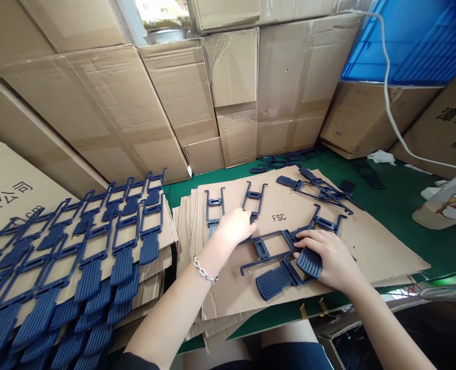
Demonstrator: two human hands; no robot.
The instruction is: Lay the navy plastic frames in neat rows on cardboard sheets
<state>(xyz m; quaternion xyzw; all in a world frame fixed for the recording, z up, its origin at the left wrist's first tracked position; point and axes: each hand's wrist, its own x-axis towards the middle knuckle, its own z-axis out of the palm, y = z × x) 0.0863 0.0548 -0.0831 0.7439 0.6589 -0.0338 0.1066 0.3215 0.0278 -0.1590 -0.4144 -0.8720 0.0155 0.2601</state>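
In the head view my left hand [235, 226], a chain bracelet at its wrist, has its fingers closed at the lower end of a navy plastic frame piece [254, 195]. That piece's ribbed end is hidden by the hand. My right hand [328, 254] is wrapped over the ribbed pad [310, 263] of another navy frame piece. Two more such pieces lie crossed beside and beneath it, one with its ribbed pad [273, 281] toward me. Left of my left hand is one more frame piece [214, 202]. All rest on a stack of cardboard sheets [228, 298].
On the left, rows of overlapping navy pieces [125, 264] cover another cardboard stack. Several loose pieces [320, 187] lie at the far right of my sheets. Boxes [291, 77] wall the back. A blue crate [401, 46], white cable [387, 97] and drink cup [443, 208] stand right.
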